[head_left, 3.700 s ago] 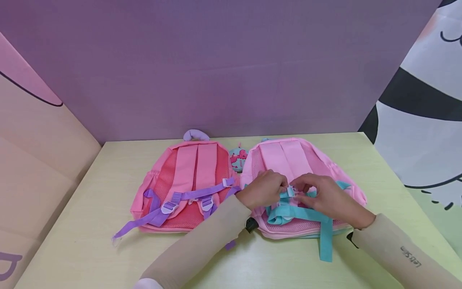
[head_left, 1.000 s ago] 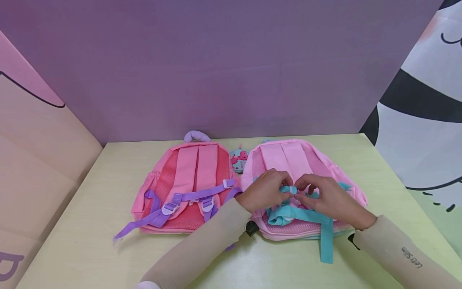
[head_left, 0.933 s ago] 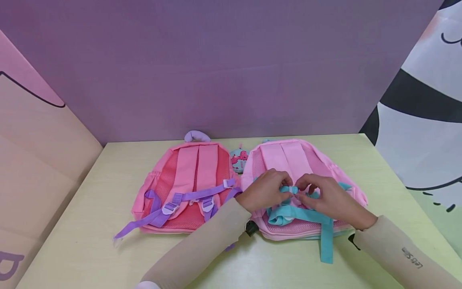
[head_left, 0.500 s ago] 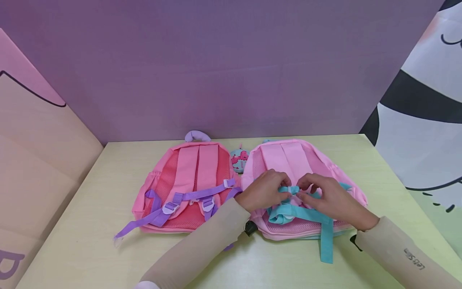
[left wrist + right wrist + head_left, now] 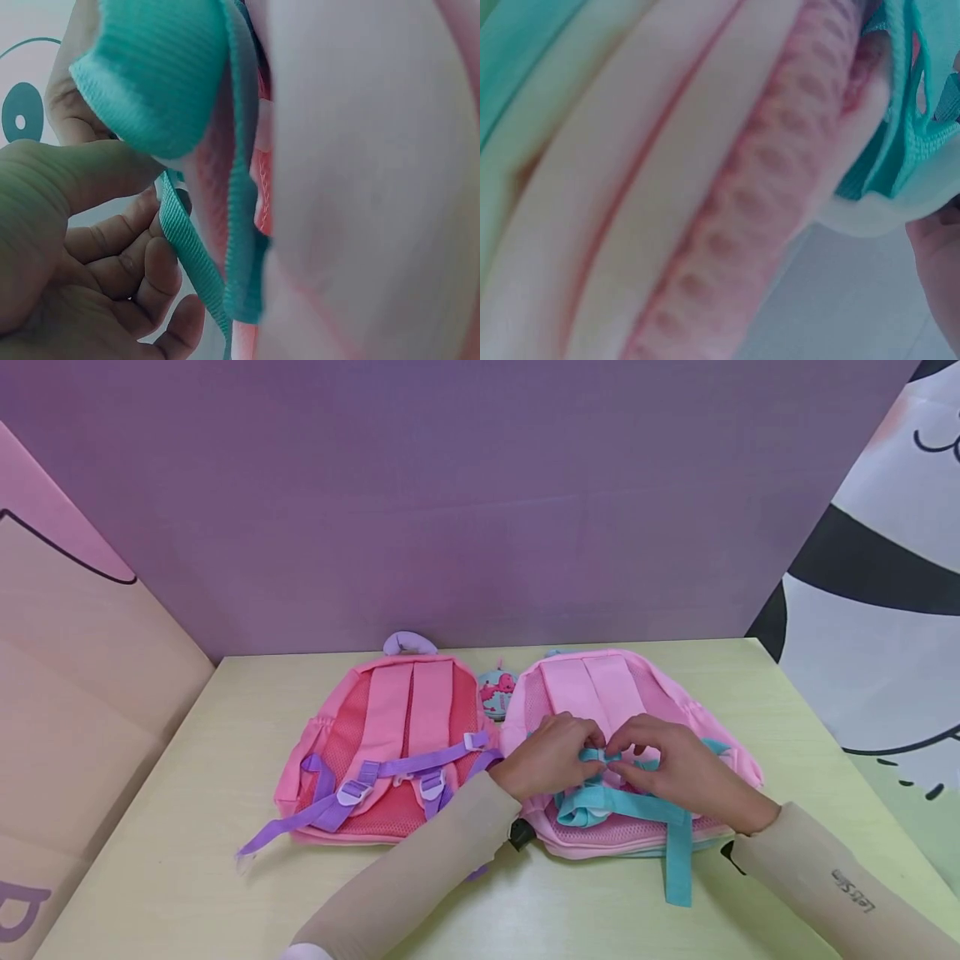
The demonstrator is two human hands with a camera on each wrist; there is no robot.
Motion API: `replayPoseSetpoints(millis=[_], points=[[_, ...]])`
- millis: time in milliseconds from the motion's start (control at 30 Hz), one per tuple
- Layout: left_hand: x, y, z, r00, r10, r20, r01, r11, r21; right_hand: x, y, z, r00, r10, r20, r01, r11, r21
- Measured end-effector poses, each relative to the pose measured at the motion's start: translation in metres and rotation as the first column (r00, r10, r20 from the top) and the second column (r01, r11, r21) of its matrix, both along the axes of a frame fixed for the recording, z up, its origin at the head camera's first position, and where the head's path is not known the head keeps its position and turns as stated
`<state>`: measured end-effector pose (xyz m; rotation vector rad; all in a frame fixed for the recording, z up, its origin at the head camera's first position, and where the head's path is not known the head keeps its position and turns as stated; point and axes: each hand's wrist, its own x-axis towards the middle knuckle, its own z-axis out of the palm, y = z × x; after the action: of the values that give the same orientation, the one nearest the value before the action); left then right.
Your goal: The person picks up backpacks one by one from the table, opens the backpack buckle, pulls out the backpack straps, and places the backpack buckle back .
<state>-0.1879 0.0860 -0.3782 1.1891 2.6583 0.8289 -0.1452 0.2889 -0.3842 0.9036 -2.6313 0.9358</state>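
On the right of the table lies a light pink backpack, its back panel up. At its middle a teal strap runs through a small pale buckle, mostly covered by fingers. My left hand pinches that strap from the left; in the left wrist view its thumb presses near the teal webbing. From the right, my right hand pinches the strap by the buckle with thumb and forefinger. A longer teal strap hangs below both hands over the bag's lower edge. Pink mesh fills much of the right wrist view.
A coral backpack with purple straps lies to the left, close against the pink one. A small round teal-and-pink pouch sits between them at the back. A purple panel stands behind the pale table.
The strap tip and pale buckle between the fingers have shifted slightly. My right fingertips, a little apart from the left ones half a second ago, have moved left against them. Both backpacks stay put.
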Motion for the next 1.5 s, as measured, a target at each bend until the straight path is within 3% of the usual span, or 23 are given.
replayPoseSetpoints(millis=[233, 667, 1000, 1500], points=[[-0.0004, -0.0005, 0.0001, 1.000, -0.007, -0.023, 0.007, 1.000, -0.001, 0.0007, -0.0011, 0.0008, 0.999, 0.000, -0.048, -0.001, 1.000, -0.020], [0.0001, -0.0014, 0.0001, 1.000, -0.002, -0.004, 0.002, 1.000, -0.011, 0.0048, 0.0032, 0.0002, 0.995, -0.057, -0.081, 0.057, 0.998, 0.002], [-0.0004, 0.0000, 0.0017, 0.998, -0.033, -0.057, 0.032, 0.999, -0.024, 0.0040, 0.0001, -0.0001, 1.000, -0.020, -0.022, 0.020, 1.000, -0.006], [-0.0005, -0.0003, 0.0022, 0.999, -0.021, -0.049, 0.020, 1.000, -0.020, 0.0039, -0.0015, 0.0004, 0.996, -0.042, -0.073, 0.041, 0.999, -0.021]])
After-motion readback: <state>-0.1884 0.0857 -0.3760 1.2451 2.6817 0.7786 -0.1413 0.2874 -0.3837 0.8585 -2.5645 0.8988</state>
